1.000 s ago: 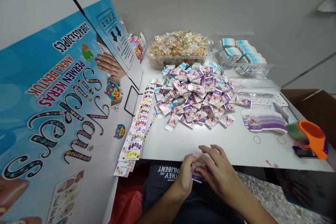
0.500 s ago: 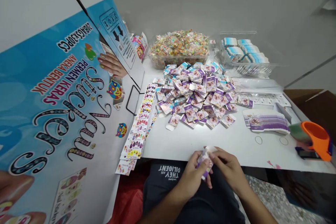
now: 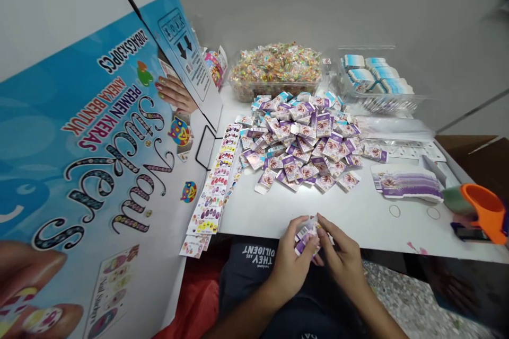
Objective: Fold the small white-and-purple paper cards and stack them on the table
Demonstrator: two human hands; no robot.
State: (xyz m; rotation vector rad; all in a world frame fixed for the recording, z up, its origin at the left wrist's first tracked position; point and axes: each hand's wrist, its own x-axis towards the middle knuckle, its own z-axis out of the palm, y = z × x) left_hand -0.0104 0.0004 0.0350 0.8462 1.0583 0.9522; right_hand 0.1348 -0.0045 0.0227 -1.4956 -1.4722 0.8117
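Observation:
Just off the table's front edge, my left hand (image 3: 292, 262) is wrapped round a small purple-and-white carton (image 3: 303, 233), tilted, its barcode side showing. My right hand (image 3: 342, 249) pinches a crinkled clear packet (image 3: 315, 222) at the carton's upper end. Fingers hide part of both, and I cannot tell how far the packet is inside. Beyond the hands lies a heap of similar small cartons (image 3: 292, 167), some with blue panels. A stack of flat purple carton blanks (image 3: 409, 183) lies to the right.
Strips of nail stickers (image 3: 214, 190) lie at the left beside a large printed display box (image 3: 119, 90). At the back stand a tub of wrapped candies (image 3: 274, 87) and a clear tray (image 3: 397, 98) with blue-white stacks. An orange tape dispenser (image 3: 483, 206) and rubber bands (image 3: 394, 211) are at right.
The carton has turned in my left hand so its barcode side shows. My right fingers have shifted in round its upper end. The whole view has moved slightly.

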